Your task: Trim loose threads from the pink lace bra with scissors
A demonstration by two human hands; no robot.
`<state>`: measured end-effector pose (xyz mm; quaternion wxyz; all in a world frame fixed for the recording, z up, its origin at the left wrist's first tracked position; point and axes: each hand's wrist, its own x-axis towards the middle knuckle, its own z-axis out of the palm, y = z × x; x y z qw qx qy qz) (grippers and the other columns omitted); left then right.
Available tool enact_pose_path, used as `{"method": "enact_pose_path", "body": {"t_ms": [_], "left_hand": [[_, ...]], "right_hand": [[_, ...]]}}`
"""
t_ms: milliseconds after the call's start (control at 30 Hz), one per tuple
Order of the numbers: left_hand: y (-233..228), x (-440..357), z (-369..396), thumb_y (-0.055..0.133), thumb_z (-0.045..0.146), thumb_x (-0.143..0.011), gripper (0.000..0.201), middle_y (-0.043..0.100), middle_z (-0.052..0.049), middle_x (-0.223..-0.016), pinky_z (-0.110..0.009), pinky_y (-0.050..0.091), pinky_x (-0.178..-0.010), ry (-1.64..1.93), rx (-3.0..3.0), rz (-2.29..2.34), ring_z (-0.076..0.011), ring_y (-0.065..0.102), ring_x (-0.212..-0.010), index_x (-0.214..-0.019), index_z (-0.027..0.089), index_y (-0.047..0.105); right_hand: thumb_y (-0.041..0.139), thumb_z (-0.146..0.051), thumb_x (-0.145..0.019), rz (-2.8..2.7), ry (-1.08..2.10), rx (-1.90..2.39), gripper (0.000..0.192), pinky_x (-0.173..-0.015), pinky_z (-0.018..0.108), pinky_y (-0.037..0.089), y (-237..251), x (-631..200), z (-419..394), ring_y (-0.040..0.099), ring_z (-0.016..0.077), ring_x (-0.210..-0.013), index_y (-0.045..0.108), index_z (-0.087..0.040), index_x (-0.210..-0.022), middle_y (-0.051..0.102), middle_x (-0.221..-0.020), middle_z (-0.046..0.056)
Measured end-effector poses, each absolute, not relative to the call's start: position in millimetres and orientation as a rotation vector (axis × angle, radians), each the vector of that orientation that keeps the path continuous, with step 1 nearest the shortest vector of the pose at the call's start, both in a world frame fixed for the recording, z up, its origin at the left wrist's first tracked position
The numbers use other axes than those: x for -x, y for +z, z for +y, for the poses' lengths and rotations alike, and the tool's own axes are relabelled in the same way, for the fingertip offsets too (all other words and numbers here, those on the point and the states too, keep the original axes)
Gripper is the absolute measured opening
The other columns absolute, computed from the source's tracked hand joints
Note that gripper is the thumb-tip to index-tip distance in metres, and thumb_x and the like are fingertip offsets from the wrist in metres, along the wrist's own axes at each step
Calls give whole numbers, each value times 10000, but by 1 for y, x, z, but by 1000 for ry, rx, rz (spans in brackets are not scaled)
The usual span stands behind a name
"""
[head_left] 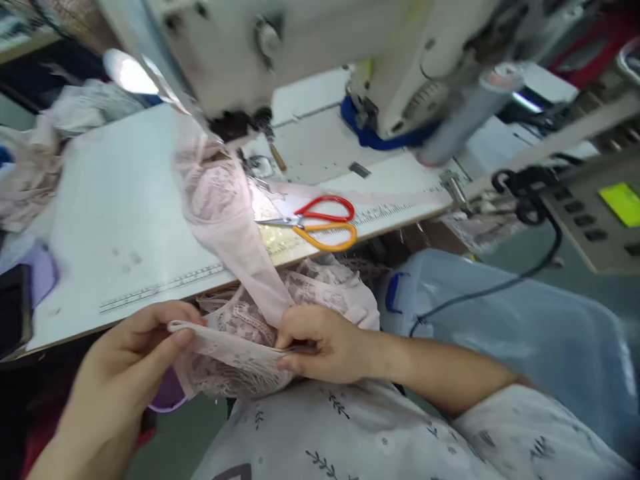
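Observation:
A pale pink lace bra [220, 193] drapes from under the sewing machine's needle area over the table's front edge. In front of the table, my left hand [130, 360] pinches one end of its band between thumb and fingers. My right hand [323, 343] grips the same strip farther right, so a short length is stretched between both hands. More pink lace [340, 287] hangs in folds behind and below my hands. Scissors [320, 223] with one red and one orange handle lie on the table, right beside the bra.
The sewing machine [310, 40] spans the top, with a lit lamp [130, 72] at its left. A phone [15, 310] rests at the left edge near piled fabric [30, 180]. A translucent plastic bin [500, 313] stands at right, with a dark cable [480, 293] crossing it.

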<state>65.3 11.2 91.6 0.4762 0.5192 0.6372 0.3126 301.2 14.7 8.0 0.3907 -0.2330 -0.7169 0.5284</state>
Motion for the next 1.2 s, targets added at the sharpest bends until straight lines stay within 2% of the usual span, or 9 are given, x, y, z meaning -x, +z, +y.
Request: {"method": "enact_pose_path", "body": {"t_ms": [133, 300, 433, 600, 867, 933, 1067, 1133, 1200], "left_hand": [[85, -85, 14, 690, 293, -736, 136, 587, 8, -688, -205, 447, -542, 896, -1125, 1392, -119, 534, -603, -723, 185, 609], [82, -104, 22, 600, 289, -747, 150, 457, 41, -547, -203, 314, -425, 876, -1397, 1428, -99, 385, -466, -675, 191, 513], [78, -113, 23, 535, 234, -739, 93, 490, 21, -593, -217, 352, -468, 849, -1720, 1457, -130, 454, -539, -657, 203, 505], [74, -117, 27, 491, 279, -763, 115, 491, 17, -609, -234, 357, -474, 669, -1841, 1436, -153, 481, -557, -665, 220, 481], [76, -118, 30, 434, 310, -815, 199, 515, 15, -601, -257, 317, -508, 509, -1958, 1456, -153, 475, -551, -646, 209, 458], [77, -114, 30, 434, 337, -822, 199, 535, 15, -614, -255, 323, -510, 491, -1937, 1442, -154, 489, -555, -679, 207, 485], [72, -106, 26, 490, 361, -804, 198, 610, -10, -673, -288, 373, -597, 504, -2020, 1447, -204, 564, -670, -876, 199, 579], [67, -104, 23, 493, 366, -816, 207, 645, -21, -708, -298, 384, -631, 526, -2068, 1448, -219, 585, -721, -871, 205, 611], [62, -103, 21, 456, 353, -848, 227, 664, -16, -719, -282, 382, -610, 574, -2096, 1415, -198, 596, -692, -820, 215, 634]], "right_hand": [[558, -366, -817, -1819, 1473, 680, 237, -562, 230, 417, 3, -305, 13, 516, 122, -614, 574, -160, -701, 554, -674, 21], [531, -376, -835, -1908, 1365, 716, 247, -576, 249, 417, -3, -313, 14, 507, 136, -639, 528, -174, -694, 535, -683, 29], [562, -354, -827, -2110, 1291, 753, 213, -613, 260, 429, 9, -325, 22, 533, 147, -679, 550, -173, -717, 570, -713, 33], [612, -328, -808, -2052, 1123, 814, 167, -693, 281, 454, 45, -323, 41, 552, 150, -745, 601, -178, -881, 593, -807, 40], [596, -188, -799, -2049, 1125, 749, 65, -599, 233, 425, 69, -293, 62, 510, 108, -641, 557, -163, -754, 533, -698, 1], [587, -182, -814, -2050, 1152, 709, 86, -606, 238, 423, 67, -291, 65, 507, 109, -644, 554, -165, -737, 537, -690, 1], [594, -171, -825, -2011, 1144, 586, 64, -650, 263, 444, 60, -291, 69, 534, 125, -693, 574, -172, -764, 572, -732, 17], [600, -152, -822, -2008, 1108, 501, 42, -669, 268, 458, 56, -291, 70, 552, 131, -726, 588, -175, -789, 589, -754, 25], [600, -138, -822, -2026, 1082, 426, 43, -684, 269, 472, 54, -291, 73, 565, 135, -750, 597, -177, -804, 602, -765, 32]]}}
